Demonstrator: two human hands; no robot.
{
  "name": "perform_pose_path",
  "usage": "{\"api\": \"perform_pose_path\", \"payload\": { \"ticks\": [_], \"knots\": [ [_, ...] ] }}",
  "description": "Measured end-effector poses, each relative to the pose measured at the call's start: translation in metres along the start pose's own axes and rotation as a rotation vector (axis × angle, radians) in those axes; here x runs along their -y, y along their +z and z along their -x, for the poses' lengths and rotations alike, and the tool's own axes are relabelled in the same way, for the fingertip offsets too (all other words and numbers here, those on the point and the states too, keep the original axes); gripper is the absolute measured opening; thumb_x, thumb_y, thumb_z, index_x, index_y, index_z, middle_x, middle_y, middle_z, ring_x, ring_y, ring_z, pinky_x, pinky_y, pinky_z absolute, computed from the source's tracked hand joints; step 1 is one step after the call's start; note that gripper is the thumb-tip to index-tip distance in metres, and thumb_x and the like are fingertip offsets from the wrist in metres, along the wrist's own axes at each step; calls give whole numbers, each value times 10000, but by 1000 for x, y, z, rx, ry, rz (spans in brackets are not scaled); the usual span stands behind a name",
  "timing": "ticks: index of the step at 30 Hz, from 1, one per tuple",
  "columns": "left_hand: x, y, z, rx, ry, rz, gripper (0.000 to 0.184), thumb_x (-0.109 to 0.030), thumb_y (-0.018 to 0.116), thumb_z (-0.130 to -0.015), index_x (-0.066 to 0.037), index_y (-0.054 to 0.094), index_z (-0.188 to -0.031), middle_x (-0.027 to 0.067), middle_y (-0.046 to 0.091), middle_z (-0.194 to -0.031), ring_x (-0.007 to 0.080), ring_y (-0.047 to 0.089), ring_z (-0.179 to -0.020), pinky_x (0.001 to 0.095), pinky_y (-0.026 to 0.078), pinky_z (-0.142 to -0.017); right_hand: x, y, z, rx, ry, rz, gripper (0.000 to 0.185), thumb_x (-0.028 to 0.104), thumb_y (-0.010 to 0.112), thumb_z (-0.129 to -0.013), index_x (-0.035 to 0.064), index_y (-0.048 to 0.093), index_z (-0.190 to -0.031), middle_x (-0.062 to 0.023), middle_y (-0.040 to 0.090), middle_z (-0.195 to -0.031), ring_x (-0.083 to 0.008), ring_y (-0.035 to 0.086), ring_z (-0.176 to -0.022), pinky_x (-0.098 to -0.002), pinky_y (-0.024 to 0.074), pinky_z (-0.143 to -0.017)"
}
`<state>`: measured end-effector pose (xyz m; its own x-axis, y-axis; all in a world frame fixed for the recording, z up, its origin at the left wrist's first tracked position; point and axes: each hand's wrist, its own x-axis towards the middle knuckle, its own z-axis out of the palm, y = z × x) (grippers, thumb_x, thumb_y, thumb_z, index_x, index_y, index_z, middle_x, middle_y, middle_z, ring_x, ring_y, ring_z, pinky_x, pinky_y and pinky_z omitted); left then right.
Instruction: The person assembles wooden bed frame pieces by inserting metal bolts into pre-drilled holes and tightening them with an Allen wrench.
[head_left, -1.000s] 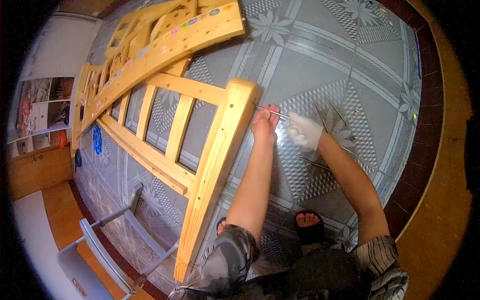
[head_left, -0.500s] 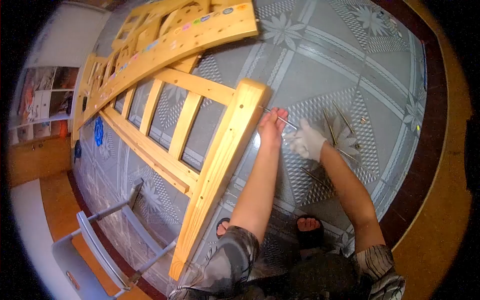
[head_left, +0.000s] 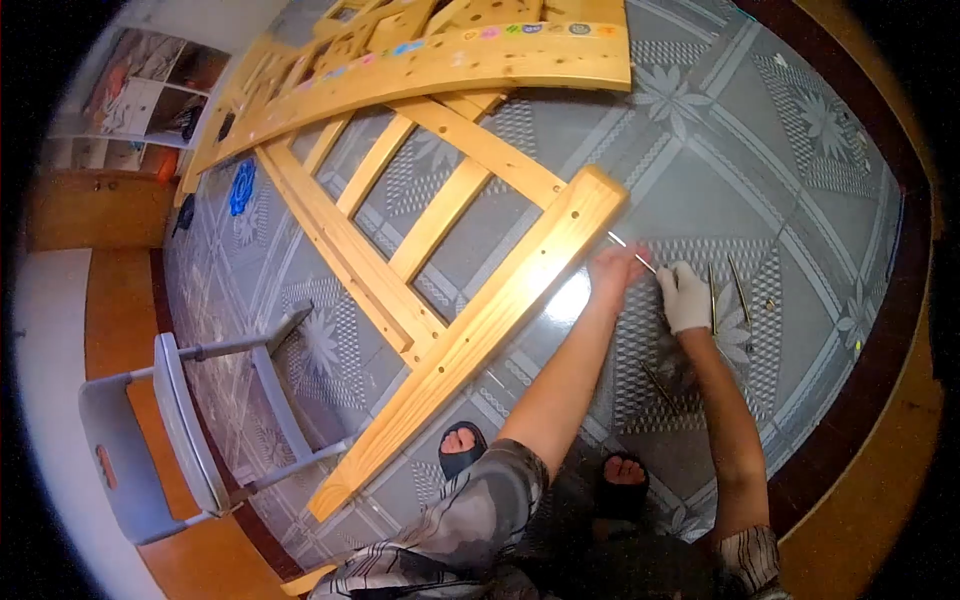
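Observation:
A thin metal rod (head_left: 618,240) slants between my two hands, its far tip close to the side of a thick wooden post (head_left: 520,270). My bare left hand (head_left: 614,272) has its fingers around the rod's middle. At the near end, my right hand (head_left: 686,300), in a white glove, pinches the rod. Whether the tip enters the post cannot be made out. The post forms one end of a slatted wooden frame (head_left: 490,150) lying on the floor, with dark round holes along it.
Several loose metal rods (head_left: 740,290) and a small brass-coloured piece (head_left: 770,304) lie right of my hands. A curved wooden panel with stickers (head_left: 480,70) rests across the frame. A grey folding chair (head_left: 190,430) stands at left, near a blue coil (head_left: 242,187).
The view has turned, so frame and hands appear farther right. My gloved right hand has closed more tightly at the rod's near end; the left hand stays on the rod.

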<state>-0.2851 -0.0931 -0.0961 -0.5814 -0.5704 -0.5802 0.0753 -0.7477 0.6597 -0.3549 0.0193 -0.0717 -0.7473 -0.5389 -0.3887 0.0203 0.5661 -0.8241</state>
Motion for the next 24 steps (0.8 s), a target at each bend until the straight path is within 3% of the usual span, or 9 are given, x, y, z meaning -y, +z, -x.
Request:
{"api": "perform_pose_path", "payload": {
  "ticks": [1,5,7,8,11,16,19,21,24],
  "knots": [
    [1,1,-1,-1,-6,-18,161,-160,519,-798,-24,516,-885,91,587,-821,191,580,-754,292,461,-683,-2,-2,-2,-108,-325,389,244,267,508,-780,25,478,-762,-205,506,-674,-351,501,-657,-360,393,-610],
    [-5,8,4,-54,-11,3,180,-159,514,-795,-9,514,-894,91,589,-817,183,583,-750,283,458,-664,6,-6,3,-56,-457,398,330,351,471,-790,27,466,-727,-186,542,-665,-332,523,-590,-378,395,-505],
    [-8,8,7,-52,-11,26,201,-161,513,-796,2,511,-914,100,585,-834,190,580,-769,292,456,-684,21,-11,1,336,513,-284,373,423,431,-800,70,475,-690,-86,520,-567,-205,465,-430,-319,339,-376],
    [-9,10,9,-53,-13,22,210,-161,511,-798,7,510,-923,107,583,-843,194,579,-778,297,455,-692,23,-9,2,345,499,-283,373,423,431,-800,70,475,-690,-86,520,-567,-205,465,-430,-319,339,-376],
    [-1,4,1,-10,-8,69,224,-168,505,-806,15,506,-936,123,574,-876,204,575,-797,303,457,-702,11,-6,1,653,703,-1191,375,461,369,-824,117,432,-689,49,277,-459,-64,198,-315,-201,172,-268],
    [-2,5,2,-28,-5,103,202,-181,527,-801,-8,529,-907,98,593,-821,170,589,-739,258,470,-637,4,0,3,681,683,-1484,306,410,449,-811,120,437,-713,53,306,-482,-52,219,-331,-182,145,-278],
    [-2,3,0,-41,-17,58,192,-192,538,-796,-19,537,-879,95,596,-815,167,591,-725,259,472,-626,-6,4,1,502,547,-1143,313,368,448,-823,84,445,-692,45,352,-484,-72,279,-344,-210,236,-305],
    [-3,2,-1,-22,-29,55,186,-192,544,-792,-21,539,-863,93,597,-812,166,592,-719,259,473,-625,-28,17,-10,75,-216,-64,306,308,512,-794,36,442,-674,-27,448,-519,-138,410,-407,-279,338,-385],
    [-4,3,2,-9,-39,18,180,-191,554,-785,-22,541,-844,93,597,-809,167,592,-716,264,475,-630,-22,11,-1,-4,-399,379,278,263,558,-751,7,451,-736,-110,456,-540,-198,490,-506,-345,371,-479]
  ]
}}
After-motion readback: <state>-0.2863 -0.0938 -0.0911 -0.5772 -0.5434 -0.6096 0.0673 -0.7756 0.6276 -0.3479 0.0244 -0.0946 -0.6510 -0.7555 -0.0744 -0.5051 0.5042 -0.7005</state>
